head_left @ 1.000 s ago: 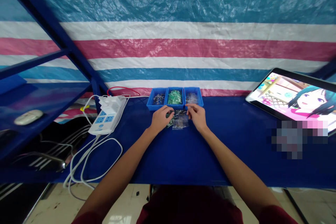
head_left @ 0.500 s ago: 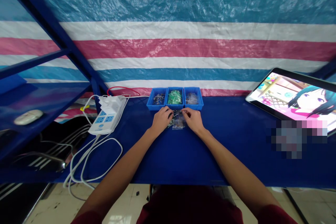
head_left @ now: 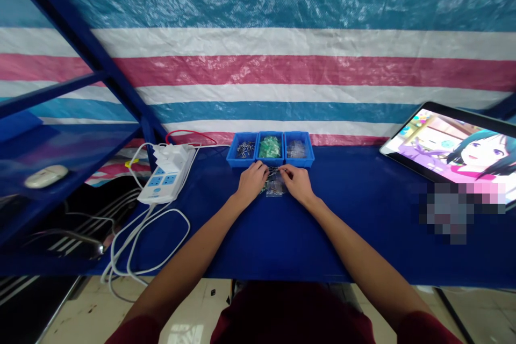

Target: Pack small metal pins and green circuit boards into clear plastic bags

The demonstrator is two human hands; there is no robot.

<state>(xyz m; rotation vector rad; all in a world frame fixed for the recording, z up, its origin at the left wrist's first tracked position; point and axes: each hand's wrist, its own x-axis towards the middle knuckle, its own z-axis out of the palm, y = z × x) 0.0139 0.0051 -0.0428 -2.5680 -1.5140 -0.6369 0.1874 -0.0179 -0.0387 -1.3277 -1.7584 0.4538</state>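
My left hand (head_left: 252, 179) rests on the blue table (head_left: 274, 242) with its fingers curled inward; what is under the fingertips is too small to name. Facing it, my right hand (head_left: 297, 181) has its thumb and forefinger pinched together at some thin dark piece. Between the two hands lie small clear plastic pieces (head_left: 275, 188), with thin metallic parts just above them. Right behind the hands stand three blue bins: one with metal screw-like pins (head_left: 245, 149), one with green pieces (head_left: 270, 147), one with clear plastic pieces (head_left: 297, 149).
At the left sits a white power strip (head_left: 163, 180) with a plug in it and a looped white cable (head_left: 187, 220). A tablet (head_left: 463, 145) showing a cartoon leans at the right, beside a blurred-out patch. A white computer mouse (head_left: 46, 176) lies on the left shelf.
The view has shifted slightly. Both hands keep almost the same place and pose over the small parts, with only slight finger movement. The tablet's picture has changed.
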